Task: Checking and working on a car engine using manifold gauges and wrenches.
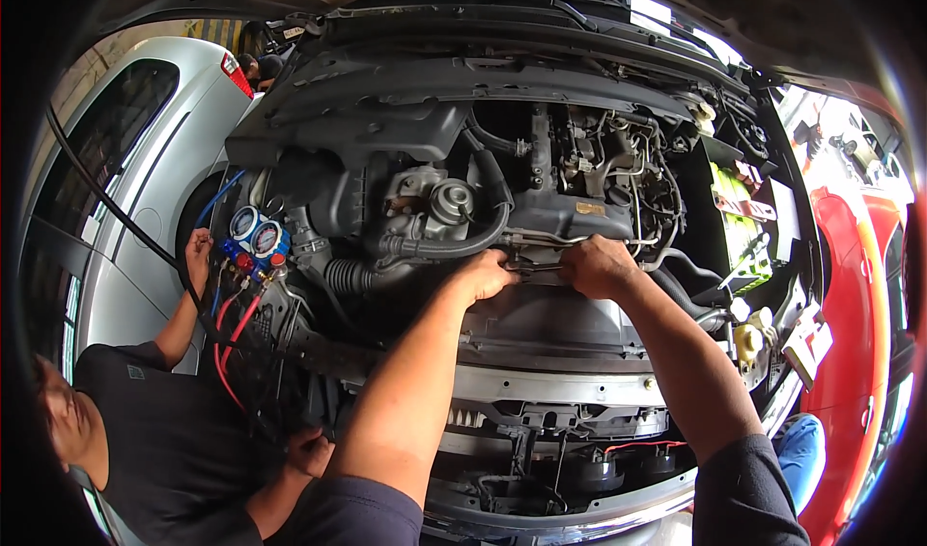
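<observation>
Both my arms reach over the front of a car's engine bay, to the gap between the engine (570, 216) and the black fan shroud (550, 319). My left hand (486, 276) is closed, its fingertips pressed together low by the engine front. Just to the right, my right hand (601, 266) is also closed, knuckles up, below the engine cover's edge. A thin metal piece (537, 268) shows between the two hands; whether it is a tool or an engine part I cannot tell. My fingertips are mostly hidden.
At left, a gauge set (256, 237) with blue and red hoses hangs by the fender, near a co-worker's hand (198, 256). A thick black hose (473, 242) curves past my left hand. A battery (742, 223) sits at right. A silver car (145, 189) and a red car (840, 285) flank the bay.
</observation>
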Motion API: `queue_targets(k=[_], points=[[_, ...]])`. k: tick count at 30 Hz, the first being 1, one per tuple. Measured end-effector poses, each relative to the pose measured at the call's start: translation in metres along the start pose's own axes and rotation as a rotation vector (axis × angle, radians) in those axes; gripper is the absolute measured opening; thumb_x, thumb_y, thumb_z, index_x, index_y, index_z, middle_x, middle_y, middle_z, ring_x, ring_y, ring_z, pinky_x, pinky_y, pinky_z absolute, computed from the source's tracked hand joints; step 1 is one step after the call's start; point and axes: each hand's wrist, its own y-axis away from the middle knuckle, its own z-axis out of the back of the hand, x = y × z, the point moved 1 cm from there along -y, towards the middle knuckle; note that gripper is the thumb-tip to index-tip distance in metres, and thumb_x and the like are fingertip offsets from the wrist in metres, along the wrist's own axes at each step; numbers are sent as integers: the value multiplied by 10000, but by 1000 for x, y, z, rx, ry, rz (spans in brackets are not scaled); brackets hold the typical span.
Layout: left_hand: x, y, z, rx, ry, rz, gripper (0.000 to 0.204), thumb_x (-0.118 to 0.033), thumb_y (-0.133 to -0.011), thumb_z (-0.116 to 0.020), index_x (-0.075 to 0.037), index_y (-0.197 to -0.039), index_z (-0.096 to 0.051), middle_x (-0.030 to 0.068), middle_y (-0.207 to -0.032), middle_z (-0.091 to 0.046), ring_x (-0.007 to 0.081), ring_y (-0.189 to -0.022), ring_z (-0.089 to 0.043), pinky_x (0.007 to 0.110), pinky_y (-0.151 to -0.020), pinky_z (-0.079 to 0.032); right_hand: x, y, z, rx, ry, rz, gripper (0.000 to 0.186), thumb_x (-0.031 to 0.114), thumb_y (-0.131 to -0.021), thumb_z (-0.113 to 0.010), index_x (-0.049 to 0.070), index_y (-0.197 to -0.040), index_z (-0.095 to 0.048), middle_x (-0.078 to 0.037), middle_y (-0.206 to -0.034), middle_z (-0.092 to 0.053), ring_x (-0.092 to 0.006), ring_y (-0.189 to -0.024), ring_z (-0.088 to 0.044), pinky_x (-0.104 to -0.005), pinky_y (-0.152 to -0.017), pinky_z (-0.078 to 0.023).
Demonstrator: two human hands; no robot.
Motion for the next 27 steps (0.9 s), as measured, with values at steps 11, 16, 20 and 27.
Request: queue_targets(k=[11,16,20,27], points=[[10,-16,-3,4,-44,-14,424,-214,-767,-733,13,-1104,-614,162,-1046,-664,264,-982,-615,354,-859,-452,-14,-17,-23,141,138,70,295,397,-812,-624,148,-939,-720,-116,-946,-686,-323,-940,-648,-443,-806,-523],[23,-27,-8,21,13,-62,387,-212,-774,-731,-4,-1084,-630,167,-1044,-664,264,-976,-620,360,-852,-456,-16,-7,2,189,60,-49,245,291,-898,-539,144,-959,-725,-109,-924,-684,-330,-912,-649,-454,-789,-522],[32,-36,-11,50,-37,-76,218,-162,-777,-720,-28,-918,-619,25,-840,-618,124,-788,-532,290,-753,-419,9,0,51,-167,57,54,192,266,-821,-632,99,-869,-712,-120,-869,-683,-327,-825,-658,-429,-705,-529],[23,-23,-13,-87,259,-509,304,-76,-816,-669,-31,-1113,-618,52,-1019,-662,168,-987,-579,320,-931,-410,84,-14,20,-784,-281,162,264,96,-803,-575,77,-1064,-548,-200,-826,-654,-415,-730,-628,-500,-673,-509]])
